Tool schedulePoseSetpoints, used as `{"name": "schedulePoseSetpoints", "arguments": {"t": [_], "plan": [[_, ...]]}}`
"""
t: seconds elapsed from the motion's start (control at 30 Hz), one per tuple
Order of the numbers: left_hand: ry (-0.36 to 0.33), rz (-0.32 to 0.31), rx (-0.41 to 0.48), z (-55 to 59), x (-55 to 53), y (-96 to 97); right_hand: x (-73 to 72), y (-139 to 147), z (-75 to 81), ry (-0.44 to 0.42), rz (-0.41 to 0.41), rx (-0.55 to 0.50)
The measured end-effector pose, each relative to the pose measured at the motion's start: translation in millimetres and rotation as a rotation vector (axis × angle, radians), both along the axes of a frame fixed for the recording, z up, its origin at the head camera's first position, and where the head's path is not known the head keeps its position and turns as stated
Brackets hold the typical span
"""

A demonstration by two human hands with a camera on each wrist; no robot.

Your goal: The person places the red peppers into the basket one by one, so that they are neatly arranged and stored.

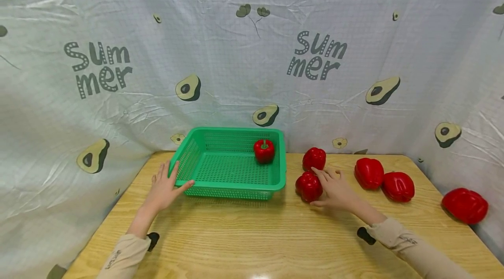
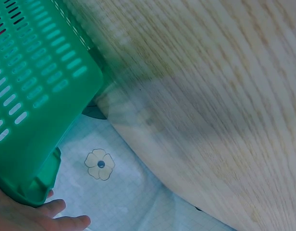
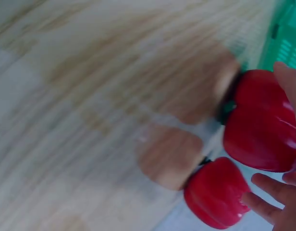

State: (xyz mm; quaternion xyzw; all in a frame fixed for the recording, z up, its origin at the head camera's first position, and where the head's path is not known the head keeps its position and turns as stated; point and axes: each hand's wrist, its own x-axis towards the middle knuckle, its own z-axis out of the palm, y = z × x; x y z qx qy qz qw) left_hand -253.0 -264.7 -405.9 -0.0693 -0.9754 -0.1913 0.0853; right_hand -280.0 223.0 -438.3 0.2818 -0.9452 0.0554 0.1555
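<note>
A green plastic basket (image 1: 236,186) stands on the table, with one red bell pepper (image 1: 264,152) upright inside at its right end. My left hand (image 1: 164,189) rests at the basket's front left corner, fingers spread over the rim. Two more bell peppers sit right of the basket: a nearer pepper (image 1: 309,186) and a farther pepper (image 1: 314,158). Around the nearer one, my right hand (image 1: 334,189) is spread with thumb and fingers apart. In the right wrist view, the thumb (image 3: 289,89) overlaps that pepper; firm contact cannot be made out.
Farther right lie a pair of red peppers, one pepper (image 1: 369,173) beside another pepper (image 1: 398,186). A single pepper (image 1: 465,205) is near the right edge of the wooden table (image 1: 244,235). A printed cloth (image 1: 236,60) hangs behind and at the sides.
</note>
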Motion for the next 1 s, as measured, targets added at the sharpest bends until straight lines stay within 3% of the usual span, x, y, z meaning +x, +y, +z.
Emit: {"name": "schedulePoseSetpoints", "arguments": {"t": [0.2,0.4,0.53,1.0], "plan": [[0.002,-0.001,-0.003,1.1,-0.2,1.2,-6.2,3.0,-11.0,0.005,-0.006,0.017],[-0.004,0.001,0.006,1.0,0.2,0.9,-10.9,0.4,-14.6,-0.103,-0.022,-0.081],[-0.005,0.002,0.006,-0.2,-0.1,0.1,-10.8,-1.2,-14.5,-0.129,-0.019,-0.125],[-0.002,0.002,0.008,-0.4,0.2,-0.2,-4.5,1.9,-6.8,-0.059,0.06,-0.125]]}}
